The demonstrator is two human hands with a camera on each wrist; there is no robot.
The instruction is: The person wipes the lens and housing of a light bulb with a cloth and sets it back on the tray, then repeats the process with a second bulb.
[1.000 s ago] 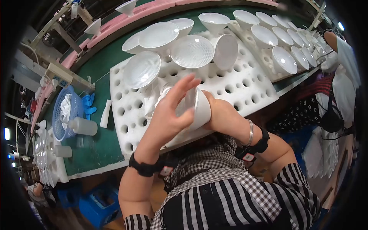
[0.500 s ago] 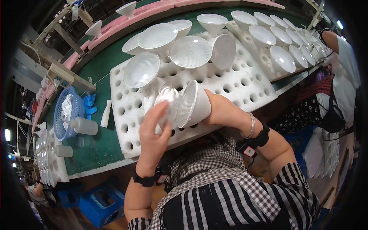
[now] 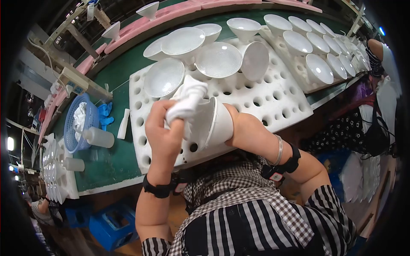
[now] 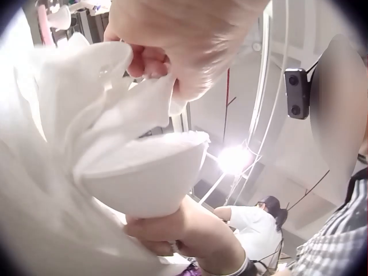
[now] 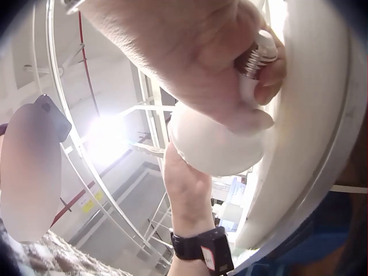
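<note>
My right hand holds a white cone-shaped lamp, its wide face turned toward the left hand. In the right wrist view, the fingers of the right hand curl round the neck of the lamp, with its metal screw base showing. My left hand grips a bunched white cloth beside the lamp's rim. From the left wrist view, the left hand pinches the cloth above the lamp.
Several lamps stand in a holed white foam board and a second board at right. At left are a blue basket, blue gloves, bottles and a white tube. Another person is at the far right.
The left hand has come away from in front of the lamp and now holds the cloth up, at the lamp's left. The right hand still holds the lamp, with little movement.
</note>
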